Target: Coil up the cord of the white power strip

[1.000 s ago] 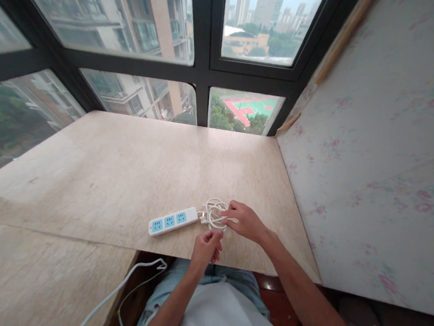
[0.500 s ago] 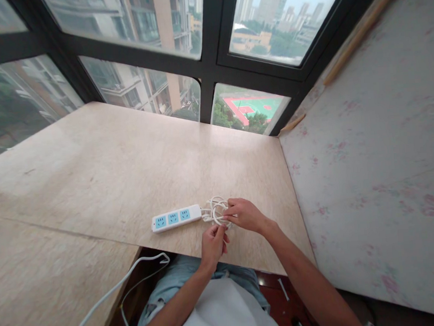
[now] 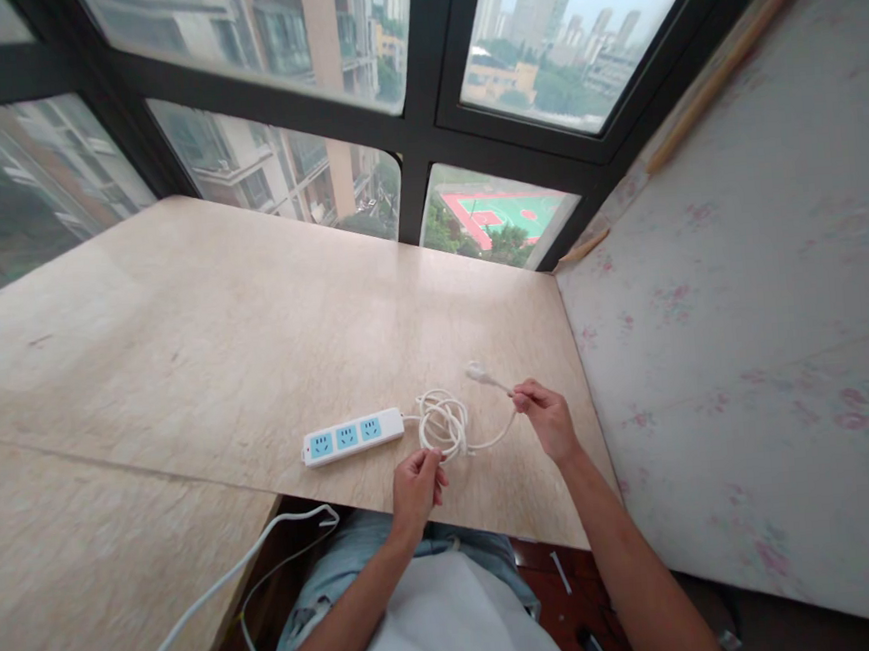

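Pinching a thin white round cord just behind its white plastic plug, the fingers of our right hand are closed on it. The plug points leftward and away from us, just past those fingertips; we cannot tell whether it touches the beige, marbled counter. From the right fingers, the cord curves back toward us and to the left into a loose white coil, which lies between our two hands. The fingers of our left hand are curled together, with thumb and forefinger gripping the near edge of the coil. To the left of these fingers and slightly beyond them, we see the long white plastic power strip lying flat on the counter, its three light-blue square sockets facing up; the cord leaves its right end. Well to the left of the left fingers and nearer to us, a thicker white cable bends past the counter's front edge. To the right of the right fingers stands a pale wall with pink flowers.
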### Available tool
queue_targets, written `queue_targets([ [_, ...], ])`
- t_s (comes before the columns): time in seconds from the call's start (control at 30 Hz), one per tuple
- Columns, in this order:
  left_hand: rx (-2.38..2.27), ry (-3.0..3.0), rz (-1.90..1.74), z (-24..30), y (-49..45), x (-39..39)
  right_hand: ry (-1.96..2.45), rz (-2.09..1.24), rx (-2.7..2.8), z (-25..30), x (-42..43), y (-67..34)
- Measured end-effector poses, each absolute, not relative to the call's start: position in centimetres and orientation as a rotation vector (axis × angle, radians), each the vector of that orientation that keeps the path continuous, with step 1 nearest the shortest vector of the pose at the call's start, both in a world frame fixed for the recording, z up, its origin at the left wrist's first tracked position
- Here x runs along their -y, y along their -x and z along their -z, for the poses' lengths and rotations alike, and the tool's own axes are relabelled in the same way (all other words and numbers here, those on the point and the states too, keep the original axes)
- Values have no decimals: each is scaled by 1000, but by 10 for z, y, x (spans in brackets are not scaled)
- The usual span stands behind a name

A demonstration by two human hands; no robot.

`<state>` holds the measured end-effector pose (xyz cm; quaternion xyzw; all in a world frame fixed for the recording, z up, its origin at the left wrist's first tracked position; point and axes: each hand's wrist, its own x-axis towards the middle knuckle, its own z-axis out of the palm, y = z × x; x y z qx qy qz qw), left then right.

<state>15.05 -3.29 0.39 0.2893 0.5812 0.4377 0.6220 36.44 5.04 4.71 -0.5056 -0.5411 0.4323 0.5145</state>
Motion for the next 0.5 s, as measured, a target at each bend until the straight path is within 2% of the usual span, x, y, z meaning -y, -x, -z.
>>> queue_targets([
  [0.17,-1284,-691,-979,-5,-149,31,1002,-1220,737,-27,-28,-357],
  [0.5,-1240,-890,-867,3,-136,25,959,-1281,542,-1,2,-364],
])
